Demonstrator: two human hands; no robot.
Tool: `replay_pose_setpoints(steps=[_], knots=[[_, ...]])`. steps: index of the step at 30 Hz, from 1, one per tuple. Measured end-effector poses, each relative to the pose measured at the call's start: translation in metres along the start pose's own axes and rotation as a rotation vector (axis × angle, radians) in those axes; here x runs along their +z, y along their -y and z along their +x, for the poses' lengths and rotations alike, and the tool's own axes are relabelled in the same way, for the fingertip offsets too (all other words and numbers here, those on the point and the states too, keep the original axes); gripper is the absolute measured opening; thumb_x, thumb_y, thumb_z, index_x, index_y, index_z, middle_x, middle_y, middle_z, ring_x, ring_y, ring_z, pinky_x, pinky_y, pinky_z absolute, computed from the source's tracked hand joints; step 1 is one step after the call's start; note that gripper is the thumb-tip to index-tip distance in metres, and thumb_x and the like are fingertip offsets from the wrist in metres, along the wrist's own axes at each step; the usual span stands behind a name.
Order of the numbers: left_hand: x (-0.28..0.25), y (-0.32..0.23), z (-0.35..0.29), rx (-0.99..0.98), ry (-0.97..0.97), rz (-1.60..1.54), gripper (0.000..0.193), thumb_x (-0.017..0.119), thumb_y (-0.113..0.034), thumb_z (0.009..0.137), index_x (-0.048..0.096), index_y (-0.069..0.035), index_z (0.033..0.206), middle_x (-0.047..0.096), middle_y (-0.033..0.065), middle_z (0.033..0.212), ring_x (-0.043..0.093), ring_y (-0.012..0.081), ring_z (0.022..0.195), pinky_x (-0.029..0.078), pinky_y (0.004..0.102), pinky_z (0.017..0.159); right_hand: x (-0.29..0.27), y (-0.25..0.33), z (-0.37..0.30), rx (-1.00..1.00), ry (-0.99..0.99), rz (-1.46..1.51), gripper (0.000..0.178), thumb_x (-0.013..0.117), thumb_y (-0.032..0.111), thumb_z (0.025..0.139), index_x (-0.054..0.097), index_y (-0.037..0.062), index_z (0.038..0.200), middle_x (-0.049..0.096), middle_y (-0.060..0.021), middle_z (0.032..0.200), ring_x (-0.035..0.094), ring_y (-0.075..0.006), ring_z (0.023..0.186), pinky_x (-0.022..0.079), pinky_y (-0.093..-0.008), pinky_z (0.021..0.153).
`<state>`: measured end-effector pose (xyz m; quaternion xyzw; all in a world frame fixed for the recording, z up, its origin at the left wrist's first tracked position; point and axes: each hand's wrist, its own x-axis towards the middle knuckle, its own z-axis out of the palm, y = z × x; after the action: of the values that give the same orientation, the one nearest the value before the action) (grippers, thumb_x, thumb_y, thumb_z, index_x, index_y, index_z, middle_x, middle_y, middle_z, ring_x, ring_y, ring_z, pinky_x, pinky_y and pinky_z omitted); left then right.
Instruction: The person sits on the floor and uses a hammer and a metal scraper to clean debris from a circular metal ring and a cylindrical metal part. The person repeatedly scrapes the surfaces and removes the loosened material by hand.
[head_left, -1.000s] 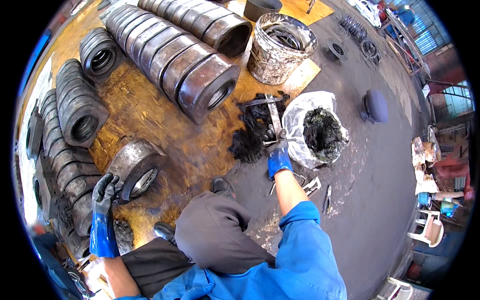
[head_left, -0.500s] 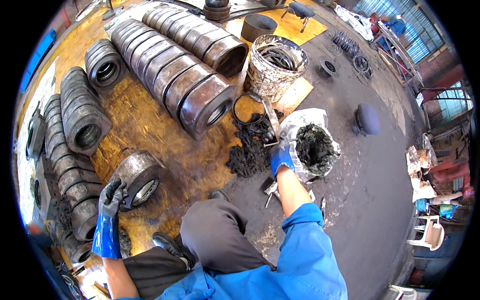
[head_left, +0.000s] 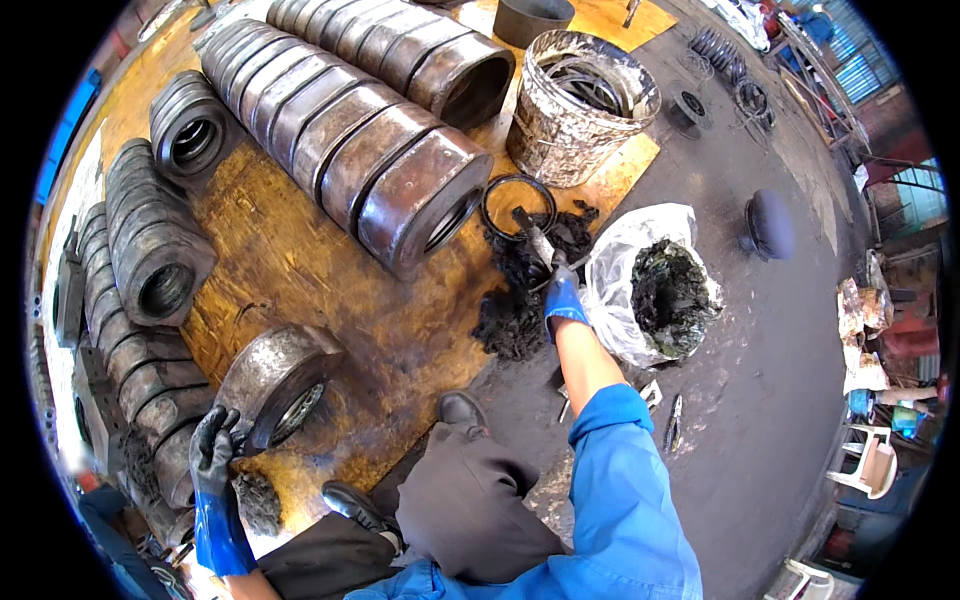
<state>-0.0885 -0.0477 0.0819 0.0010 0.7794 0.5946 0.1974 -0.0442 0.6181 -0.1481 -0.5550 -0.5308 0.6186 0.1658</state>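
My right hand (head_left: 562,285), in a blue and grey glove, is closed round a flat metal strip tool (head_left: 541,245). The tool's far end reaches into a heap of black, greasy, stringy matter (head_left: 512,325), beside a thin dark ring (head_left: 487,212) lying on it. Just right of this hand stands a white plastic bag (head_left: 612,262) with its mouth rolled back, holding more of the black matter (head_left: 672,290). My left hand (head_left: 212,455), gloved alike, has its fingers apart beside a thick steel ring (head_left: 275,375) on the floor; whether it touches the ring I cannot tell.
Rows of thick steel rings (head_left: 400,175) lie on their sides across the stained yellow boards (head_left: 400,345). Behind the bag is a smeared white bucket (head_left: 560,140) holding rings. A round dark stool (head_left: 770,225) stands right. Small tools (head_left: 674,422) lie near my right arm.
The view has shifted, so things sit lower and farther right. My right hand has tipped the metal tool down into the black matter. My left hand has come lower, close to the steel ring's near side.
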Motion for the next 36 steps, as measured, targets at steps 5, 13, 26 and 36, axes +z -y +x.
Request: replay_pose_setpoints(steps=[5, 13, 26, 36], knots=[[0.012, 0.013, 0.03, 0.001, 0.104, 0.0, 0.057, 0.061, -0.029, 0.099, 0.043, 0.002, 0.143, 0.056, 0.0232, 0.136, 0.061, 0.0266, 0.118, 0.053, 0.0355, 0.093, -0.027, -0.059, 0.118, 0.149, 0.325, 0.253, 0.066, 0.056, 0.06, 0.09, 0.068, 0.0021, 0.119, 0.069, -0.0142, 0.105, 0.061, -0.0257, 0.089, 0.049, -0.0364, 0.082], [0.024, 0.007, 0.02, -0.043, 0.047, 0.031, 0.055, 0.061, -0.028, 0.099, 0.044, 0.002, 0.141, 0.059, 0.0219, 0.132, 0.067, 0.0227, 0.102, 0.055, 0.0349, 0.087, -0.037, 0.064, -0.006, 0.292, 0.121, -0.715, 0.099, 0.051, 0.086, 0.072, 0.06, 0.0055, 0.128, 0.061, -0.0163, 0.13, 0.059, -0.0272, 0.112, 0.043, -0.0351, 0.098], [0.032, 0.007, 0.018, -0.065, 0.018, -0.042, 0.048, 0.059, -0.023, 0.1, 0.046, 0.0, 0.14, 0.062, 0.0188, 0.128, 0.068, 0.0211, 0.097, 0.056, 0.0327, 0.081, -0.034, 0.049, 0.079, 0.186, 0.142, -1.123, 0.063, 0.045, 0.065, 0.089, 0.058, 0.0214, 0.132, 0.061, 0.0023, 0.128, 0.057, -0.013, 0.113, 0.042, -0.0294, 0.098], [0.046, -0.004, 0.021, -0.098, -0.001, -0.107, 0.049, 0.06, -0.026, 0.099, 0.046, -0.002, 0.139, 0.062, 0.0177, 0.129, 0.068, 0.0233, 0.095, 0.057, 0.0338, 0.078, -0.027, -0.046, 0.133, 0.333, 0.558, 0.023, 0.026, 0.049, 0.043, 0.094, 0.061, 0.0291, 0.112, 0.061, 0.001, 0.088, 0.054, -0.017, 0.074, 0.043, -0.0369, 0.069]])
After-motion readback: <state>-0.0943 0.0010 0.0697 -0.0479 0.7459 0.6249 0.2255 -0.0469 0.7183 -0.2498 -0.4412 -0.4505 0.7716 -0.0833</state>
